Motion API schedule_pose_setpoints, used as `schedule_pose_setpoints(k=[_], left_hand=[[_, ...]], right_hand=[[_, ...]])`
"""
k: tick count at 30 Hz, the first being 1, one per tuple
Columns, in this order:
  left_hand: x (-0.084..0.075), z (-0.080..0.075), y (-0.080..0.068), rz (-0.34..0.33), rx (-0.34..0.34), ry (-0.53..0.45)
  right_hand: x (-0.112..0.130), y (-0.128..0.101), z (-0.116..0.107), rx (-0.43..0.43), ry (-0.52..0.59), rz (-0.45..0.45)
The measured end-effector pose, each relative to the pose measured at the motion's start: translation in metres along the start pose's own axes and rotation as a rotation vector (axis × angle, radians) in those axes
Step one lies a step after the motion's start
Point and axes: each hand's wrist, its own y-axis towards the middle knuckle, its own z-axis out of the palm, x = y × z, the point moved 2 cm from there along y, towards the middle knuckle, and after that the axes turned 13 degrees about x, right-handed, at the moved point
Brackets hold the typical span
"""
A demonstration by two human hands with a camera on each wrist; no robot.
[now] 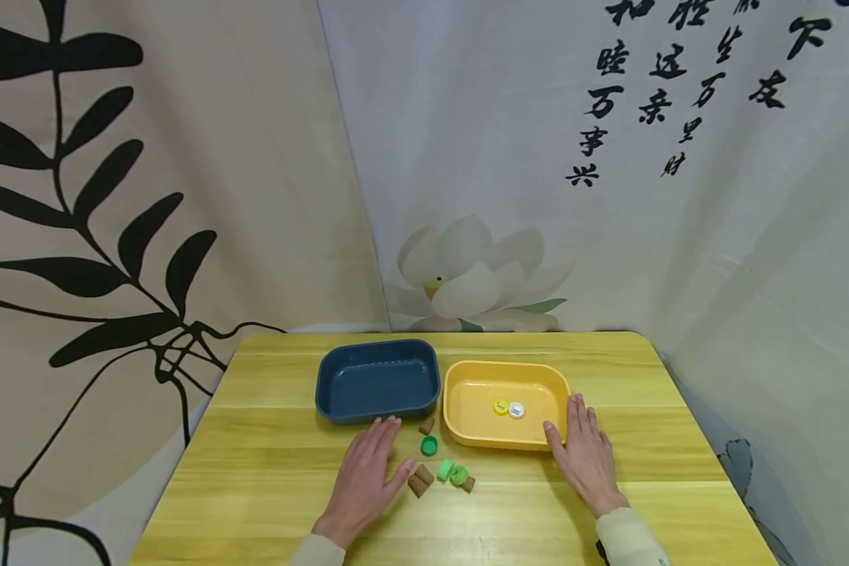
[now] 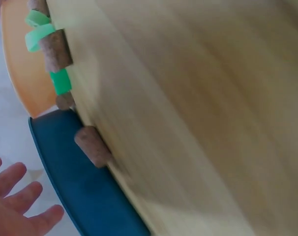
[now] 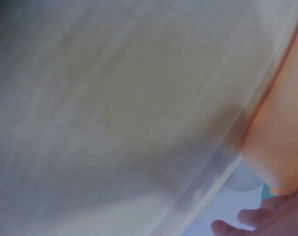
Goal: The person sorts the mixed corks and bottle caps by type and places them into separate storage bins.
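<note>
Corks (image 1: pixel 420 479) and green caps (image 1: pixel 429 446) lie scattered on the table (image 1: pixel 269 472) between our hands, near the two trays. Our left hand (image 1: pixel 364 479) rests flat, fingers straight, pointing far toward the blue tray (image 1: pixel 376 380), long axis left-right. Our right hand (image 1: pixel 584 456) lies flat, fingers relaxed, touching the yellow tray (image 1: pixel 467 424).

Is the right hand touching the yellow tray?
Touching. The head view shows the right hand flat on the table, its fingers against the yellow tray at its near right corner.
</note>
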Motion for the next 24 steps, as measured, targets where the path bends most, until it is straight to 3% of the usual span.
schedule_pose_setpoints(k=[7, 13, 19, 24], left_hand=[[0.007, 0.002, -0.013, -0.023, 0.06, 0.051], [0.0, 0.01, -0.017, 0.0, 0.114, 0.074], [-0.013, 0.018, -0.012, 0.066, 0.178, 0.078], [-0.024, 0.021, -0.005, 0.158, 0.212, 0.081]], right_hand=[[0.0, 0.0, 0.0, 0.01, 0.011, -0.001], [0.0, -0.001, -0.001, 0.009, 0.018, -0.006], [-0.001, -0.001, 0.0, 0.007, 0.017, -0.007], [-0.001, -0.001, 0.0, 0.012, 0.02, -0.006]])
